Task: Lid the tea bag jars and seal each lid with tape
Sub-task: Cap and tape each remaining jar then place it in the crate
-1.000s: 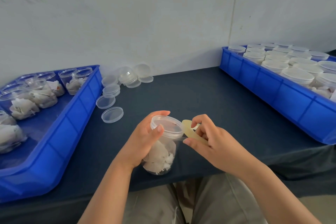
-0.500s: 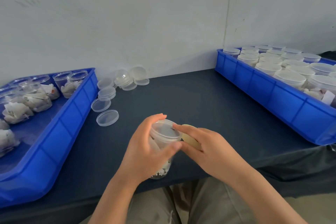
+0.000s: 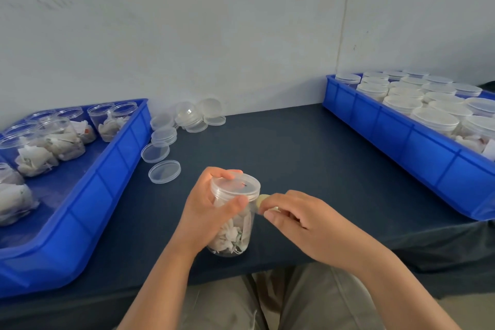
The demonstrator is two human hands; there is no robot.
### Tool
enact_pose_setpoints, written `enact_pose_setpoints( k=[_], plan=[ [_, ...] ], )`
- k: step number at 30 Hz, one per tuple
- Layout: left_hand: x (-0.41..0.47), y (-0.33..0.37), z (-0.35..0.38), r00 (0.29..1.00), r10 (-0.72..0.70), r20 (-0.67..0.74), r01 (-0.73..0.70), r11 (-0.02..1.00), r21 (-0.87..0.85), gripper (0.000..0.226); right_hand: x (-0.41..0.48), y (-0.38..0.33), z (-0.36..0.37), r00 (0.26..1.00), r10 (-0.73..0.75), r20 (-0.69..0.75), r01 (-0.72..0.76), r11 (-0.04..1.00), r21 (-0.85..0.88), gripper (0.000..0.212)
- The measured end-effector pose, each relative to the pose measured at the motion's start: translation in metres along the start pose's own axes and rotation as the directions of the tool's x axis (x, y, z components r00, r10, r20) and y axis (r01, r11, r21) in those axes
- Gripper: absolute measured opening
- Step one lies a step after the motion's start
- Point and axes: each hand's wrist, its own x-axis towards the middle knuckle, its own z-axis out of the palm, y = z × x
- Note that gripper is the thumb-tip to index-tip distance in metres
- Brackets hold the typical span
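Lidded tea bag jar (image 3: 235, 225), tape at its side.
Left grip (image 3: 206, 211) curled round the jar, thumb just under the lid (image 3: 235, 185). Right grip (image 3: 302, 220), just right of it, pinches yellowish tape (image 3: 262, 199) beside the jar wall. Jar upright on dark surface (image 3: 294, 158).

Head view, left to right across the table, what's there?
Left blue tray → loose lids → jar gripped by left hand → tape → right hand pinching it → right blue tray.
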Motion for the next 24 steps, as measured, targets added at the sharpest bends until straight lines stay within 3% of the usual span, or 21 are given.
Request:
enact_pose_setpoints(
  k=[3, 8, 11, 15, 24],
  plan=[
    [0.002, 0.0, -0.004, 1.0, 0.003, 0.03, -0.002, 0.999, -0.042, 0.044, 0.001, 0.001, 0.001, 1.0, 0.029, -0.007, -0.03, 0.998, -0.053, 0.03],
    [0.006, 0.004, 0.002, 0.989, 0.039, 0.144, -0.024, 0.994, -0.104, 0.038, 0.002, 0.007, -0.009, 0.996, 0.068, -0.066, -0.076, 0.99, -0.122, 0.056],
    [0.008, 0.007, 0.007, 0.981, 0.039, 0.191, -0.019, 0.995, -0.102, 0.04, 0.001, 0.006, -0.013, 0.994, 0.066, -0.082, -0.078, 0.986, -0.146, 0.056],
    [0.01, 0.007, 0.006, 0.977, 0.041, 0.208, -0.045, 0.999, 0.015, 0.056, -0.001, 0.001, -0.011, 0.991, 0.064, -0.115, -0.082, 0.984, -0.16, 0.047],
    [0.001, 0.024, 0.009, 0.985, 0.146, 0.089, -0.168, 0.924, 0.344, 0.05, -0.003, -0.007, -0.006, 0.981, 0.054, -0.189, -0.096, 0.971, -0.221, 0.032]
  ],
)
